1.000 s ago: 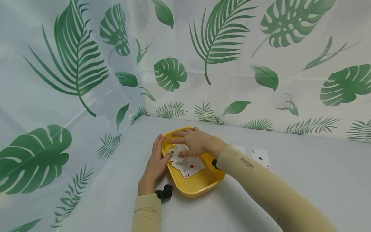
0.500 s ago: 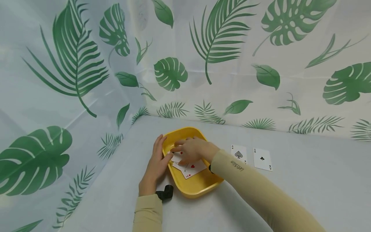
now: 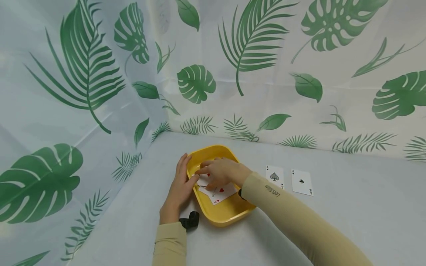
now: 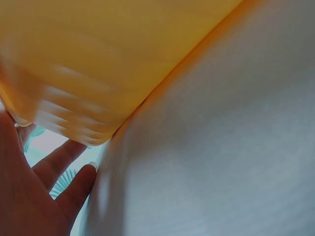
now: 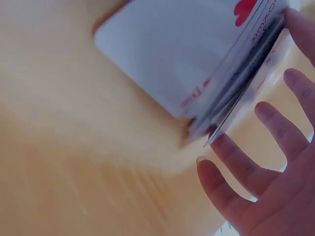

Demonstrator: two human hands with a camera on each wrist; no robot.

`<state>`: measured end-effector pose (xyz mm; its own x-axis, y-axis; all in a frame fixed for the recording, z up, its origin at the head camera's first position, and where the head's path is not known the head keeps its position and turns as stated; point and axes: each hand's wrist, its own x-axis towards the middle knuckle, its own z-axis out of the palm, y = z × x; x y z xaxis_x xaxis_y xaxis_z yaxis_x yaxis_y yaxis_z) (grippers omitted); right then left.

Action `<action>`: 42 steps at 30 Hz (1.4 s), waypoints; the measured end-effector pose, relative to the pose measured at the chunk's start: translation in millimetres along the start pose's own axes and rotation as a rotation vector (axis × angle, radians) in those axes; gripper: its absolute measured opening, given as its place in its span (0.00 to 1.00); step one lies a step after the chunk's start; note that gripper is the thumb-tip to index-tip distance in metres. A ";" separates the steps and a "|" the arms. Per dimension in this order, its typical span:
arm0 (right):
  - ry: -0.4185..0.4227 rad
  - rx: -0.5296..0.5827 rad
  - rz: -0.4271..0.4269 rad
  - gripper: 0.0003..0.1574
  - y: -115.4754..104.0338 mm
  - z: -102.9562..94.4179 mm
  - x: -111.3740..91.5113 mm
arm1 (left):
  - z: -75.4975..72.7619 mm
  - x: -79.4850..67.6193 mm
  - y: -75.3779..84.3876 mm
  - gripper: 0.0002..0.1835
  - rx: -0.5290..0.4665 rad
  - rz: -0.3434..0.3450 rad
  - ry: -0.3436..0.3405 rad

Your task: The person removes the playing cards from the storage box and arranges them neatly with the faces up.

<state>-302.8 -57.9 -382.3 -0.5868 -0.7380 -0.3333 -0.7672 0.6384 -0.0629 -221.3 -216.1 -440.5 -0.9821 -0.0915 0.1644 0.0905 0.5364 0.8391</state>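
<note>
Tray on table holds overlapping cards, hearts ace among them. Right hand inside tray, fingers spread, touches cards; can't tell if it pinches any. Left hand, fingers extended, rests against tray's outer side. Spade ace and club ace lie outside.

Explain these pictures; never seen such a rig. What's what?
No machine here: each grip is a person's bare hand. The wide picture comes from a head-worn camera looking forward and down; the two close-ups come from wrist cameras. On the pale table sits a yellow tray with playing cards in it; an ace of spades and an ace of clubs lie to its right. The left grip rests against the tray's side. The right grip is in the tray, touching cards; whether it pinches one is unclear.
</note>
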 end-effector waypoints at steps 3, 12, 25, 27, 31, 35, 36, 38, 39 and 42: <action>0.003 0.024 0.006 0.40 2.5 -2.3 -3.9 | 1.7 -0.2 1.3 0.39 0.002 -0.008 -0.006; 0.067 -0.004 -0.013 0.38 8.4 -16.2 -16.0 | -1.3 -1.5 1.3 0.38 0.010 0.012 -0.011; 0.069 -0.004 -0.062 0.39 3.3 -35.6 -47.1 | -3.1 -2.6 1.5 0.39 0.027 0.012 -0.027; 0.059 0.011 -0.061 0.40 3.4 -33.9 -50.5 | -1.4 -1.8 2.3 0.39 0.023 0.015 -0.028; 0.049 0.033 -0.068 0.41 0.9 -27.3 -47.8 | -2.1 -3.7 -2.9 0.39 0.014 0.008 -0.028; 0.055 0.052 -0.076 0.42 1.3 -26.2 -47.1 | -3.3 -4.1 -4.2 0.39 0.012 0.006 -0.031; 0.056 0.056 -0.076 0.42 1.8 -26.6 -47.3 | -4.0 -3.9 -3.4 0.39 0.012 0.007 -0.034; 0.060 0.068 -0.074 0.41 2.9 -28.1 -48.1 | -5.4 -2.7 -0.9 0.40 0.017 0.008 -0.040; 0.059 0.072 -0.071 0.40 3.4 -28.9 -48.5 | -6.2 -1.9 0.7 0.40 0.021 0.007 -0.043; 0.060 0.091 -0.053 0.38 4.4 -30.6 -50.2 | -7.9 0.6 4.5 0.40 0.028 0.007 -0.051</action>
<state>-284.7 -24.7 -337.1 -0.5624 -0.7815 -0.2701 -0.7728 0.6129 -0.1646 -220.2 -220.4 -432.5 -0.9887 -0.0453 0.1428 0.0932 0.5600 0.8232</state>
